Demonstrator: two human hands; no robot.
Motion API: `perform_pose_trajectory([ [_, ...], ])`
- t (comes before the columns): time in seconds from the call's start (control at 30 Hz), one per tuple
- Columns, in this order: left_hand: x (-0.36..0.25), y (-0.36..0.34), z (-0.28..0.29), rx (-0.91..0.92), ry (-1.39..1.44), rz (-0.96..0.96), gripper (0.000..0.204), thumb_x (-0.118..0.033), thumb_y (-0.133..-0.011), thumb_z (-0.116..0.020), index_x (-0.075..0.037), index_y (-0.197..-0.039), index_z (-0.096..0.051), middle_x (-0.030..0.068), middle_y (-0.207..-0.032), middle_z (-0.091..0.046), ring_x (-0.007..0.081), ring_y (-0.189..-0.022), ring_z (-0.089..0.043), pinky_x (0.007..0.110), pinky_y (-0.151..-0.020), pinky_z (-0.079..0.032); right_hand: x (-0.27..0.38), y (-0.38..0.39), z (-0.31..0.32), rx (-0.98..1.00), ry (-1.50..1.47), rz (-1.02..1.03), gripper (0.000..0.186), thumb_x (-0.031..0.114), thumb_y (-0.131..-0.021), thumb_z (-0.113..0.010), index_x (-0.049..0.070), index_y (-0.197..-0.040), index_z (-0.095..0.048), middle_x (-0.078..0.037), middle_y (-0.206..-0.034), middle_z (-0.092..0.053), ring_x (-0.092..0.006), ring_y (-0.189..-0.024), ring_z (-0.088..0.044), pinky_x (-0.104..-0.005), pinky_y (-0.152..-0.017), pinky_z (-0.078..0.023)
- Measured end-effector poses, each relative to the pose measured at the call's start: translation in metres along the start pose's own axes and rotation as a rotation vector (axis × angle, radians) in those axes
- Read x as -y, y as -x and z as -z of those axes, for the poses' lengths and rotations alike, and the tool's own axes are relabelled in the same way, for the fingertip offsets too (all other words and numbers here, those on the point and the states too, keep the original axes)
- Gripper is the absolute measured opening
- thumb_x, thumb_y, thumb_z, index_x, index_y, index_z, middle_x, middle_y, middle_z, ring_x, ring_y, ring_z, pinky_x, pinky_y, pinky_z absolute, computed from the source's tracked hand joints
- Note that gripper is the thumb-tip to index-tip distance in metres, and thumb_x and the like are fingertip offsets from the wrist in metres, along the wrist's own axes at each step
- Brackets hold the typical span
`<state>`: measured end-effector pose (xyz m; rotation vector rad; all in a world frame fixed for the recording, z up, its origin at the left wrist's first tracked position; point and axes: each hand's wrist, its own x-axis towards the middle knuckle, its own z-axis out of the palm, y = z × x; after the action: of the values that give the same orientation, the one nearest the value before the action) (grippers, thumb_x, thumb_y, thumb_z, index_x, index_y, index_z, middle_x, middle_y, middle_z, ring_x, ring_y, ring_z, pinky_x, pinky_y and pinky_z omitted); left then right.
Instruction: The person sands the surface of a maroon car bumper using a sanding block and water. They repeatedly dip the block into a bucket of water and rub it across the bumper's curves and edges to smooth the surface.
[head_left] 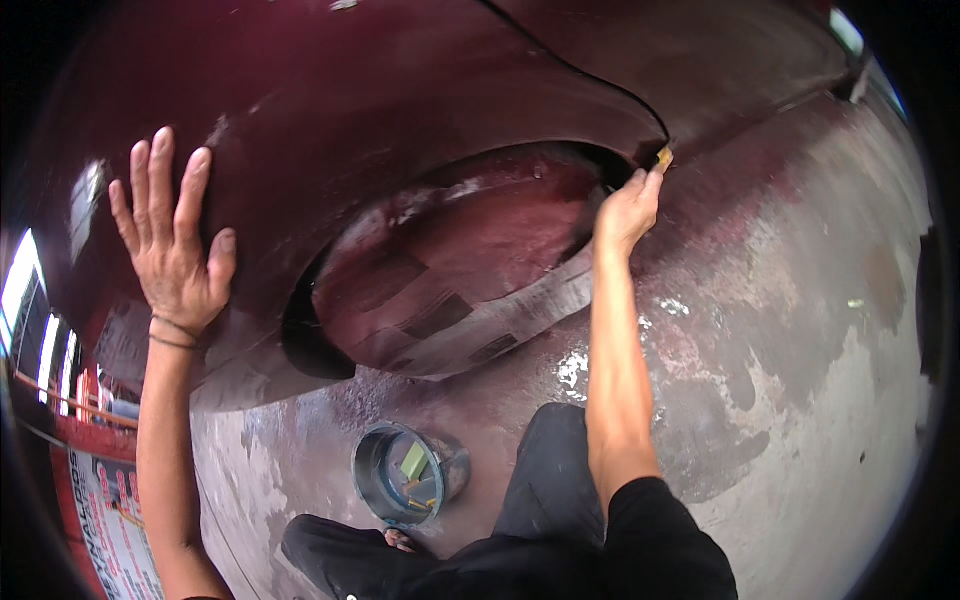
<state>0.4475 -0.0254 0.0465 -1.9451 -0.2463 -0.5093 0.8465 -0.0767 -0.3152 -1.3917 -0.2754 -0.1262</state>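
A dark red car body with a wet, dull sheen fills the upper part of the head view. My left hand lies flat against its panel, fingers spread, holding nothing. Out to the right, my right hand is closed on a small yellow block at the lower edge of the panel, behind the wheel arch and close to a dark panel seam. Fingers hide most of the block, so its exact kind is unclear. Between my arms sits the wheel, covered by a reddish, patched sheet.
A dark bucket stands between my legs, holding water, a green block and small yellowish pieces. The concrete floor is wet with reddish stains. A printed banner hangs at the lower left.
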Motion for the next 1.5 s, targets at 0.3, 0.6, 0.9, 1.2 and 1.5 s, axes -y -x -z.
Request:
perform_pose_trajectory([
  [0.3,-0.005,-0.008,0.009,0.045,0.031,0.106,0.060,-0.039,-0.112,-0.058,-0.023,-0.170,-0.059,0.0082,-0.183,-0.046,0.0308,-0.175,-0.032,0.053,-0.144,-0.009,0.081,0.019,0.004,0.042,-0.079,0.379,0.054,0.016,-0.124,-0.048,0.010,-0.178,-0.043,-0.014,-0.183,-0.046,-0.0330,-0.175,-0.030,-0.0491,-0.144,-0.021],
  [0.6,-0.008,0.063,0.008,-0.194,0.519,0.272,0.055,-0.025,-0.114,-0.061,-0.015,-0.168,-0.059,0.0148,-0.175,-0.056,0.0381,-0.168,-0.045,0.056,-0.142,-0.021,0.240,0.186,-0.060,0.456,0.047,1.298,0.071,-0.009,-0.097,-0.061,0.019,-0.161,-0.069,-0.007,-0.173,-0.060,-0.0285,-0.170,-0.043,-0.0526,-0.143,-0.027],
  [0.9,-0.279,0.459,0.073,0.793,0.717,1.187,0.064,-0.025,-0.112,-0.066,-0.005,-0.171,-0.051,0.0214,-0.170,-0.059,0.0437,-0.161,-0.051,0.059,-0.133,-0.039,0.240,0.209,-0.061,0.227,-0.034,0.990,0.063,0.000,-0.115,-0.053,0.017,-0.175,-0.051,-0.012,-0.181,-0.049,-0.0282,-0.172,-0.038,-0.0488,-0.145,-0.019],
  [1.2,-0.329,0.532,0.046,0.885,0.980,1.386,0.065,-0.023,-0.109,-0.067,-0.013,-0.170,-0.051,0.0137,-0.172,-0.057,0.0417,-0.146,-0.063,0.052,-0.122,-0.052,0.233,0.182,-0.042,0.621,0.254,1.548,0.056,-0.001,-0.106,-0.063,0.013,-0.159,-0.071,-0.008,-0.167,-0.066,-0.0296,-0.166,-0.049,-0.0517,-0.143,-0.024],
  [1.5,-0.335,0.469,0.023,0.895,1.095,1.197,0.062,-0.013,-0.105,-0.066,-0.015,-0.167,-0.056,0.0138,-0.170,-0.060,0.0393,-0.149,-0.062,0.054,-0.119,-0.054,0.337,0.402,-0.107,0.842,0.194,1.704,0.058,0.002,-0.103,-0.059,0.016,-0.158,-0.070,0.002,-0.173,-0.060,-0.0224,-0.167,-0.047,-0.0539,-0.143,-0.029],
])
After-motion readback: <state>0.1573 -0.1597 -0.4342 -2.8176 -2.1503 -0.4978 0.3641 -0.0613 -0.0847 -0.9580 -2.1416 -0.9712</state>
